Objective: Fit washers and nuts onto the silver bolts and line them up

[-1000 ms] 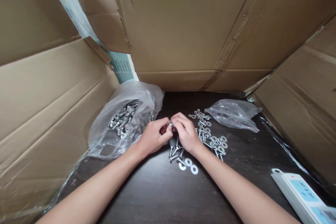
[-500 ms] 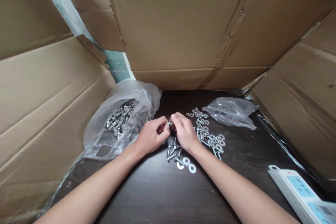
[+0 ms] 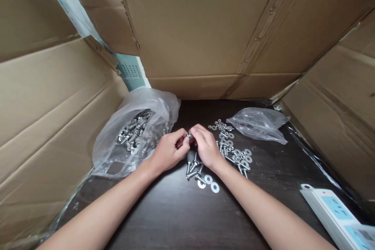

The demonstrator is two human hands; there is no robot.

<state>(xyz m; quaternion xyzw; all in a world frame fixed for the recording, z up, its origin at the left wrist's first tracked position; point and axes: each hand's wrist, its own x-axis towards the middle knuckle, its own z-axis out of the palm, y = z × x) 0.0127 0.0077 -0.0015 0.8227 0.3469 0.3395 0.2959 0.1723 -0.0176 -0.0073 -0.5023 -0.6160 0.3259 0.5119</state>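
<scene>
My left hand (image 3: 172,146) pinches a small silver bolt (image 3: 189,136) between thumb and forefinger. Against its other side are the closed fingertips of my right hand (image 3: 205,144), so both hands meet over the table and hide most of the bolt. What looks like a nut shows at its end, though it is too small to be sure. Just below the hands lies a small heap of bolts (image 3: 192,172), with a few flat washers (image 3: 215,187) beside it. Right of my right hand spreads a pile of bolts, nuts and washers (image 3: 230,144).
An open clear plastic bag (image 3: 101,150) full of bolts (image 3: 134,131) stands at the left. A flattened plastic bag (image 3: 258,123) lies at the back right. A white power strip (image 3: 331,211) sits at the front right. Cardboard walls (image 3: 199,27) enclose the dark table (image 3: 164,215).
Both hands stay in the same place with the bolt between them. The fingertips have shifted only slightly around it, and the bolt shows a little less.
</scene>
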